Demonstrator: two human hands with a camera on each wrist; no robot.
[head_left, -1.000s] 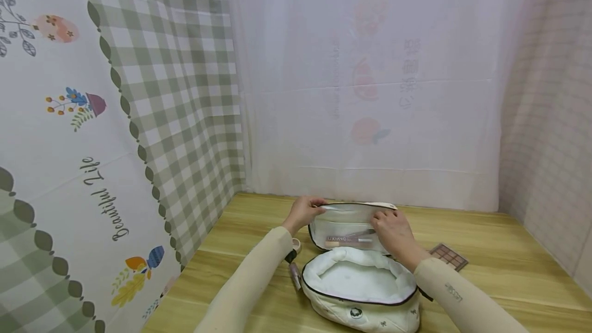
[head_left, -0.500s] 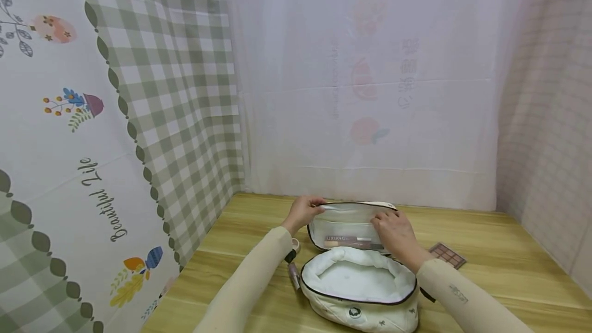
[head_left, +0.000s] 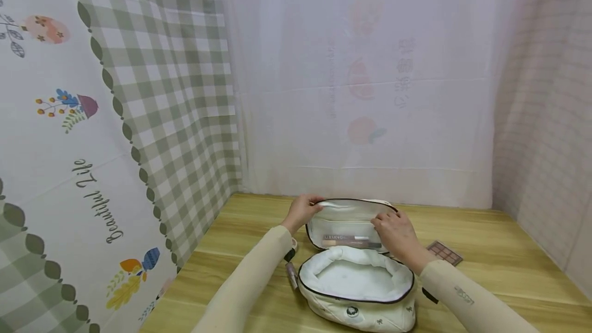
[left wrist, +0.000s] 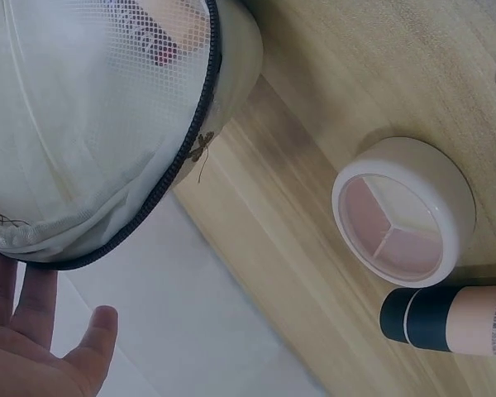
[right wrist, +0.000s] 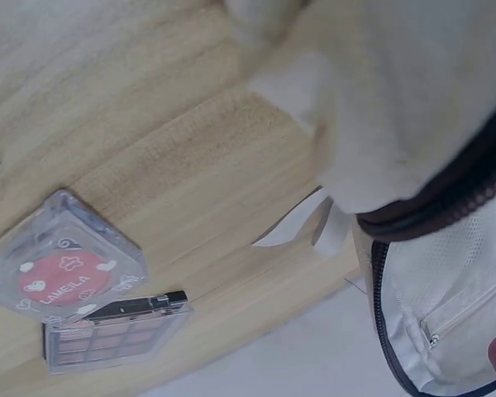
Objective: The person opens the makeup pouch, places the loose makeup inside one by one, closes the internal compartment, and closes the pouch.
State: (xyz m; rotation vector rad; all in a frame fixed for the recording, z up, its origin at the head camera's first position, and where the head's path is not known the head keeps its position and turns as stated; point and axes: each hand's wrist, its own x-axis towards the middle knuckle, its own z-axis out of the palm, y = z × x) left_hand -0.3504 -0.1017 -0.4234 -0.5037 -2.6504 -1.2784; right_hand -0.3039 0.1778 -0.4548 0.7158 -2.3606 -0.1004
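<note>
A cream quilted cosmetic bag stands unzipped on the table, with its lid raised at the back. Behind the lid's mesh pocket lie slim cosmetic tubes and a darker stick. My left hand pinches the lid's upper left rim; in the left wrist view some fingers of that hand pass behind the zipped edge. At the lid's right side my right hand grips with curled fingers by the pocket's top edge. Only a fingertip of it shows in the right wrist view.
Left of the bag are a lip gloss tube, a round three-part powder pot and a black-capped tube. To the right lie an eyeshadow palette and a pink blush compact. Curtains surround the wooden table.
The darker stick, tilted at the pocket's right end a second ago, has dropped flat behind the mesh. The lid stands slightly more upright. Both hands stay at the lid.
</note>
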